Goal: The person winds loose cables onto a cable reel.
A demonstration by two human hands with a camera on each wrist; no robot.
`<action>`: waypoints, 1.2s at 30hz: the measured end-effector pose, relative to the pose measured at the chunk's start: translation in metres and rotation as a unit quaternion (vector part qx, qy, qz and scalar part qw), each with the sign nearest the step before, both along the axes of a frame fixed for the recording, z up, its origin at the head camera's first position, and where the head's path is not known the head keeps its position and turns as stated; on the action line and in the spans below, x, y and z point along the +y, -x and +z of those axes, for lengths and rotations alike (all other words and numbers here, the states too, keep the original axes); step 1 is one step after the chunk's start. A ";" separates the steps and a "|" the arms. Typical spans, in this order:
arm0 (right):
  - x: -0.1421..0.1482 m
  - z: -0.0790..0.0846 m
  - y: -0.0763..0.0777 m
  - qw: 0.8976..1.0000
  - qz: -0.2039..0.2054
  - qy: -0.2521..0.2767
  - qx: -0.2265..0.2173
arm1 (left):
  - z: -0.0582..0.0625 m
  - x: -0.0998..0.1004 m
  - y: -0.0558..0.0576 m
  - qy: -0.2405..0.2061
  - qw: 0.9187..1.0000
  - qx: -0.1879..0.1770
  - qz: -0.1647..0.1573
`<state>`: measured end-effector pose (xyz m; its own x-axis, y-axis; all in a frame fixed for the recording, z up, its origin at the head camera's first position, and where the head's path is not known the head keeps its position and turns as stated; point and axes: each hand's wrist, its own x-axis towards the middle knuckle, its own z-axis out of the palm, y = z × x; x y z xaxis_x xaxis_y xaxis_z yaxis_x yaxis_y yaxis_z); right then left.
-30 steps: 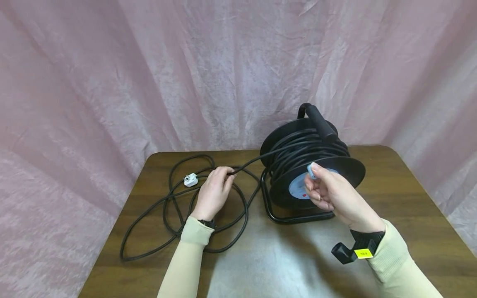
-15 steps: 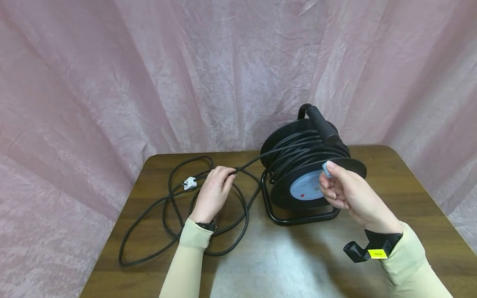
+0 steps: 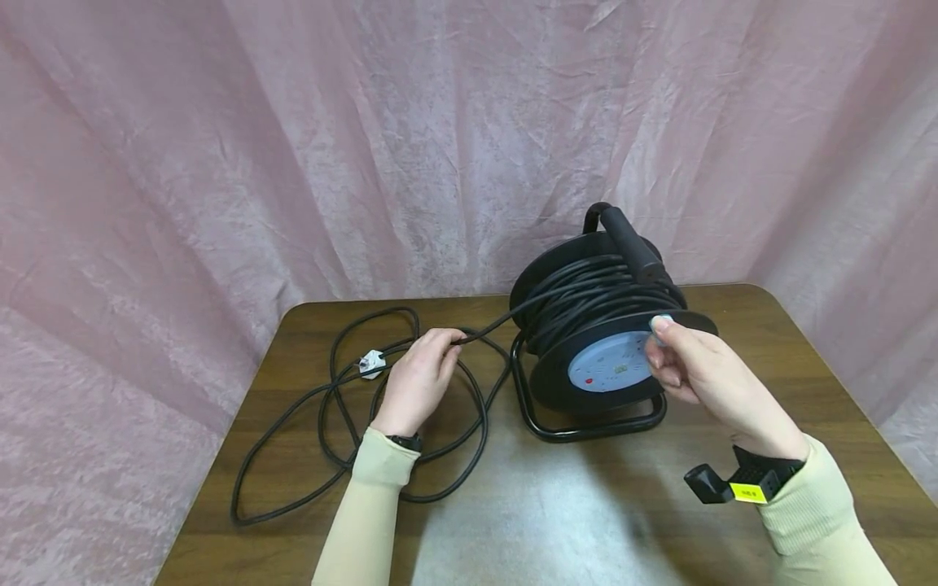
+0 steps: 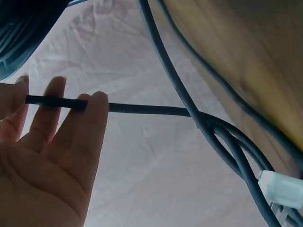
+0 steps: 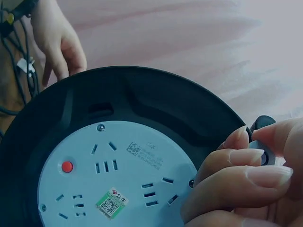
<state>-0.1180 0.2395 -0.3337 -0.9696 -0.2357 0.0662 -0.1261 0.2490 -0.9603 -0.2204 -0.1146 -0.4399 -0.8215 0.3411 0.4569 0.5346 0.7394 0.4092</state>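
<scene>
A black cable reel (image 3: 551,389) stands on its tube frame at the back right, with thick black cable wound round its drum. My left hand (image 3: 419,384) lightly pinches the loose cable (image 4: 147,109) just left of the reel, the thumb on one side and the fingers on the other. From there the cable runs up onto the drum. On the reel's front side, my right hand (image 3: 699,370) pinches a small blue-grey knob (image 5: 262,152) between thumb and fingers. The pale blue socket panel (image 5: 137,179) with its red button (image 5: 67,166) shows beside these fingers.
Loose cable loops (image 3: 479,423) lie across the left half of the wooden table (image 3: 799,382). Among them is a white plug (image 3: 372,364). The reel's carrying handle (image 3: 630,244) sticks up above the drum. Behind the table hangs a pink curtain (image 3: 454,146).
My right hand has moved to the right with the knob, and the socket panel has turned a little clockwise. My left hand stays nearly still on the cable; the plug has shifted slightly.
</scene>
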 end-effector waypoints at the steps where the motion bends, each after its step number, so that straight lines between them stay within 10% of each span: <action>1: 0.000 0.000 0.000 1.000 0.001 0.000 0.002 | -0.002 0.000 0.001 0.003 1.000 -0.005 0.000; 15: 0.008 -0.007 -0.002 0.999 -0.017 0.037 -0.004 | -0.018 -0.009 0.007 0.041 0.998 -0.052 0.007; 23: 0.012 -0.008 -0.003 0.999 -0.034 0.032 -0.019 | -0.021 -0.022 0.013 0.038 0.998 0.012 0.056; 30: 0.016 -0.010 -0.003 0.998 -0.035 0.048 -0.029 | -0.022 -0.029 0.013 0.030 0.993 -0.030 0.108; 36: 0.019 -0.012 -0.004 0.997 -0.044 0.057 -0.035 | -0.019 -0.031 0.015 -0.027 0.992 0.012 0.119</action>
<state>-0.1143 0.2582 -0.3455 -0.9894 -0.1438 0.0189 -0.0399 0.1449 -0.9886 -0.2356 -0.1456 -0.4592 -0.8648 0.1126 0.4894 0.3567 0.8237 0.4408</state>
